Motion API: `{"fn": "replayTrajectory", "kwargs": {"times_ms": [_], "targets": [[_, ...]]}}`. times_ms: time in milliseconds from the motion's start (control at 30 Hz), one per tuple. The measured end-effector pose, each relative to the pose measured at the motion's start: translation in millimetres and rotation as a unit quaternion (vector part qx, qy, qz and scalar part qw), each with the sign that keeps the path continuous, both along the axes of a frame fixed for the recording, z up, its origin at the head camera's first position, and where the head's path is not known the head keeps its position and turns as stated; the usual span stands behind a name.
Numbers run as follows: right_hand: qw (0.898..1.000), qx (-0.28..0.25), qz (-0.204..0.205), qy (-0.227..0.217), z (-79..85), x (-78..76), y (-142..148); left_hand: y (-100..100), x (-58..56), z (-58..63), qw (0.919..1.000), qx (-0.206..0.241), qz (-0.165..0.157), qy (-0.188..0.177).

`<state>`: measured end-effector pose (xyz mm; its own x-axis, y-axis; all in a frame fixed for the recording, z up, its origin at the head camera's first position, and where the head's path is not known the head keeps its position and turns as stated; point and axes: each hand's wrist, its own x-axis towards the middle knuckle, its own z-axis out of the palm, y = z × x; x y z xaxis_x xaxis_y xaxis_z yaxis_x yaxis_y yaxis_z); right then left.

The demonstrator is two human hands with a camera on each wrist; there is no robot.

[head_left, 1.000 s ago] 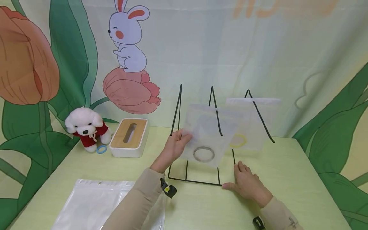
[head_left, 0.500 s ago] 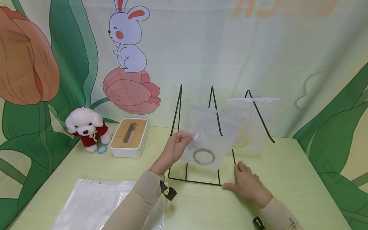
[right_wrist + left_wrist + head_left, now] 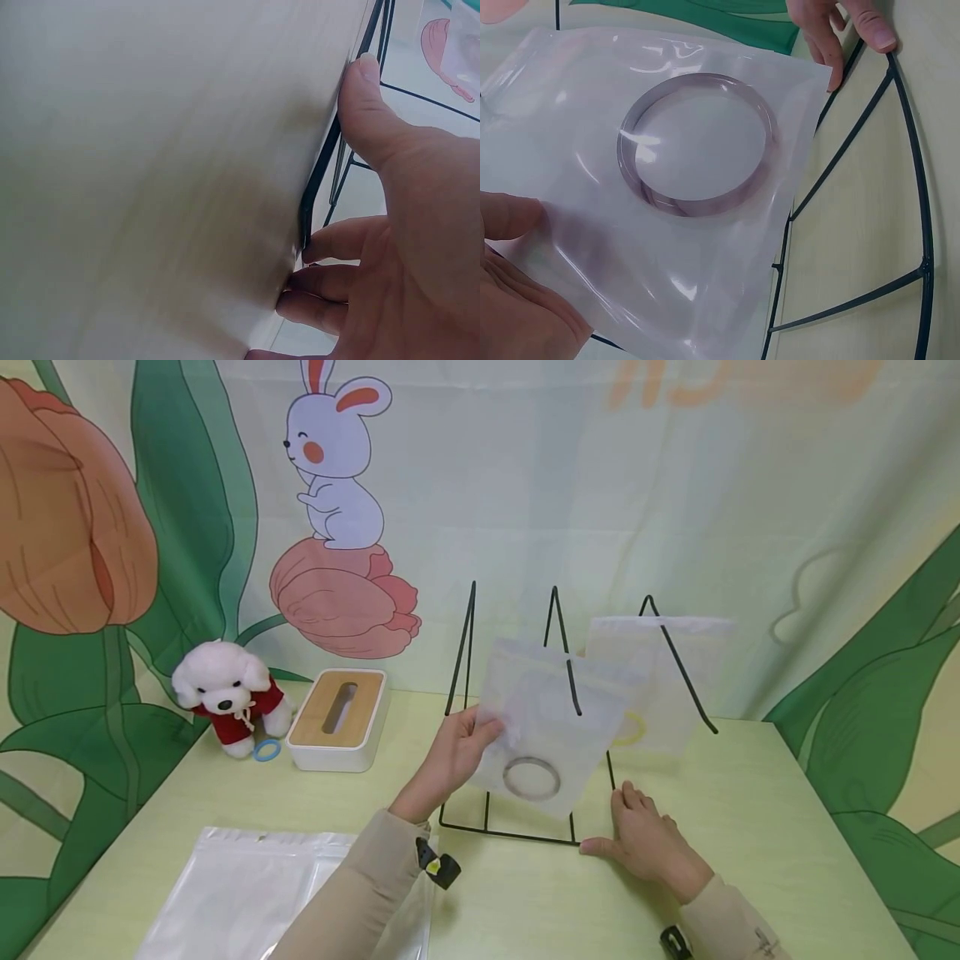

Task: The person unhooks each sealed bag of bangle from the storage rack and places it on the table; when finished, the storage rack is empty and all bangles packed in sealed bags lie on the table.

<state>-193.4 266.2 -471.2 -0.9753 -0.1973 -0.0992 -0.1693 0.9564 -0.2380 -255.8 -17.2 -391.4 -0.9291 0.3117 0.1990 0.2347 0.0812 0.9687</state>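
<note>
My left hand (image 3: 453, 752) pinches the left side of a clear zip bag (image 3: 573, 727) with a brownish translucent bangle (image 3: 697, 201) inside. Near the bag's top edge, the middle prong of a black wire display rack (image 3: 510, 836) comes out in front. My right hand (image 3: 645, 835) presses on the rack's front right base corner, its thumb on the front bar and the other fingers at the side bar. From the right prong hangs a second bag (image 3: 675, 693) with a yellow ring (image 3: 633, 729) showing in it, partly covered by the first bag.
A white plush dog (image 3: 228, 693) in red stands at the back left, a blue ring (image 3: 267, 750) before it. Beside it is a tissue box (image 3: 337, 718) with a wooden lid. A large zip bag (image 3: 240, 893) lies front left, partly under the left sleeve.
The left hand's bag has come slightly down and to the right along the middle prong, covering more of the yellow ring. The right hand has stayed on the rack's corner.
</note>
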Motion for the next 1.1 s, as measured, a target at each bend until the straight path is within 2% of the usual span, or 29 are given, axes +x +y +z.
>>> {"fn": "replayTrajectory", "kwargs": {"times_ms": [333,933,1100], "targets": [[1.0,-0.003,-0.001,-0.001,0.2,0.2,0,-1,2.9,-0.8,1.0,0.009,0.0,-0.001],[1.0,0.003,-0.002,0.0,-0.4,-0.8,0,-3,11.2,0.5,0.9994,0.022,-0.023,-0.013],[1.0,0.004,-0.003,-0.002,-1.0,-0.8,0,-3,13.6,0.5,0.9995,0.021,-0.016,-0.017]]}}
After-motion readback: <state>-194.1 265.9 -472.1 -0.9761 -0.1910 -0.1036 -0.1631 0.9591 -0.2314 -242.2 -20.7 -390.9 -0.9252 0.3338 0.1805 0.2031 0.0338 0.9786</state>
